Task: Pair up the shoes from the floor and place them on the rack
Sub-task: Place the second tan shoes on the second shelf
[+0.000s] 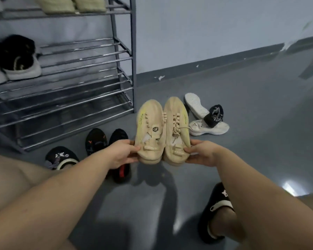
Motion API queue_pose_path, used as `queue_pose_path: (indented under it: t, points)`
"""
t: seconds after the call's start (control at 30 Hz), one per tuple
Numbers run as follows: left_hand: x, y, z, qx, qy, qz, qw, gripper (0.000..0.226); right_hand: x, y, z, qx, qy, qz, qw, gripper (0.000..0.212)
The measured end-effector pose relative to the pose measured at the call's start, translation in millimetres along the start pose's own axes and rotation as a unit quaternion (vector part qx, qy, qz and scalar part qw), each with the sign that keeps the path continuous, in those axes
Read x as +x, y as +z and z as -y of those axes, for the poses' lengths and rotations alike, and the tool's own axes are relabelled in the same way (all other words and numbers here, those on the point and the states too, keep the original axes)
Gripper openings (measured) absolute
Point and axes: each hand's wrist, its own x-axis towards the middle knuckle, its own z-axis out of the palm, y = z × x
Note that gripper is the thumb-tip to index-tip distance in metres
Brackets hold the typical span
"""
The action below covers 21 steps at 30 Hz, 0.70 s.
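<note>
Beige sneakers [163, 130] hung side by side above the floor, heels pinched by the left hand [122, 154] and right hand [200, 153], while the rack [83, 69] at ten o'clock held partly cropped black slippers [16, 56].

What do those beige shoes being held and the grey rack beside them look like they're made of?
Beige lace-up shoes: apparently a soft knit fabric, matte and ribbed, though blur leaves that open. Grey shoe rack: seemingly metal, its shelf bars showing bright chrome-like glints and its posts a duller painted grey.
</note>
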Motion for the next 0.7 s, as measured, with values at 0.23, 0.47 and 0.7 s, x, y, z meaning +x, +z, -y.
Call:
queue_pose_path:
  t: [0.23, 0.47, 0.7]
  points:
    - [-46, -62, -82, 0.038, 0.098, -0.006, 0.994, 0.01, -15, 60, 100, -0.047, -0.071, 0.075, 0.994, 0.027]
    - [-66, -111, -122, 0.052, 0.103, -0.017, 0.993, 0.029, -17, 102, 138, -0.08, -0.115, 0.113, 0.984, 0.021]
    - [-48, -139, -133, 0.024, 0.086, -0.037, 0.995, 0.021, 18, 128, 150, -0.067, -0.114, 0.114, 0.985, 0.016]
